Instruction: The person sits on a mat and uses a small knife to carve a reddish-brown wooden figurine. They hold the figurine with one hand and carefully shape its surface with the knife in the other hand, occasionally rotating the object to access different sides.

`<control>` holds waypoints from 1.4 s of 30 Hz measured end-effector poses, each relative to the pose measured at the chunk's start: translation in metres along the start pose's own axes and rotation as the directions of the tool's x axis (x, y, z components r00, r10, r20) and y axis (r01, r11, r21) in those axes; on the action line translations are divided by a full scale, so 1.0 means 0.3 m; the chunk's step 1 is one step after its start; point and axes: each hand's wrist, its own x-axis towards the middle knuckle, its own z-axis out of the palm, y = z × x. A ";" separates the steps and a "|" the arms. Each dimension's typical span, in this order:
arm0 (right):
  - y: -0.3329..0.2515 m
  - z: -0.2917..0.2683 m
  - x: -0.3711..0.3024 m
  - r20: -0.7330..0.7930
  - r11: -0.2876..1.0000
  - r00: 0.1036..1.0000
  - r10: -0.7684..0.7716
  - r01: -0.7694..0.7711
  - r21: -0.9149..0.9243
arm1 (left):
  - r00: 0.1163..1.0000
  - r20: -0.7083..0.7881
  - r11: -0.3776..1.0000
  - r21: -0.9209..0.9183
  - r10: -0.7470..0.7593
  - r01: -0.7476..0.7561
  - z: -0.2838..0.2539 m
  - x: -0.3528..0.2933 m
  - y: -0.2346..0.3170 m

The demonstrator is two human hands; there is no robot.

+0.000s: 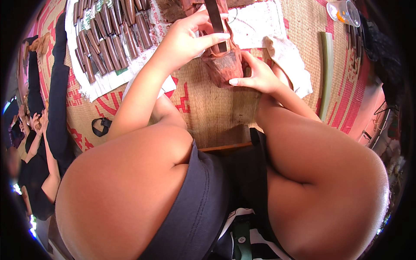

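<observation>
Two hands on one lump of reddish-brown clay [223, 65], which sits on the woven mat [208, 108] just ahead of my knees, its top drawn into folds. My left hand [188, 39] reaches over from the left, fingers curled around a flat dark strip-shaped tool [216, 19] held upright against the top of the clay; thumb and forefinger pinch it, grip closed. My right hand [255, 76] steadies the clay from the right side, fingers half-curled against its lower flank, forefinger laid along the base, touching rather than clasping.

Behind the clay, a white cloth [255, 21] spread on the mat, a crumpled fold of it trailing toward my right wrist. Left of my left forearm, a printed sheet [104, 82] carrying rows of dark brown spindle-shaped pieces [108, 47] laid side by side. Far right, a long pale green strip [327, 73] lying lengthwise on the mat; beyond it, near the top edge, a clear plastic cup [344, 12] on its side. A small black clip [102, 126] lies on the mat by my left knee. Another person's dark-sleeved arm [56, 95] along the left rim.
</observation>
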 end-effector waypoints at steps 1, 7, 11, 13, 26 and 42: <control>0.001 0.000 0.001 -0.005 1.000 1.000 -0.008 0.008 0.002 | 0.999 -0.023 0.999 0.020 0.031 -0.030 -0.003 0.005 -0.009; 0.007 0.007 0.001 -0.022 1.000 1.000 -0.017 0.017 0.008 | 1.000 -0.001 1.000 -0.011 0.021 -0.021 -0.012 0.006 -0.012; 0.025 0.009 0.005 -0.033 0.999 0.999 -0.036 0.036 -0.025 | 0.997 -0.069 0.992 -0.112 0.042 -0.050 -0.005 0.012 -0.024; 0.018 0.007 0.004 -0.016 1.000 1.000 -0.015 0.015 0.000 | 0.997 -0.060 0.995 -0.094 0.038 -0.044 -0.008 0.006 -0.030; -0.013 -0.012 0.001 0.084 0.998 0.995 0.059 -0.061 0.027 | 0.995 -0.099 0.993 -0.119 -0.002 -0.010 -0.011 -0.009 -0.041; 0.016 0.011 0.008 -0.007 0.995 0.999 -0.043 0.044 0.088 | 0.998 -0.068 1.000 -0.014 0.013 -0.014 -0.016 -0.015 -0.024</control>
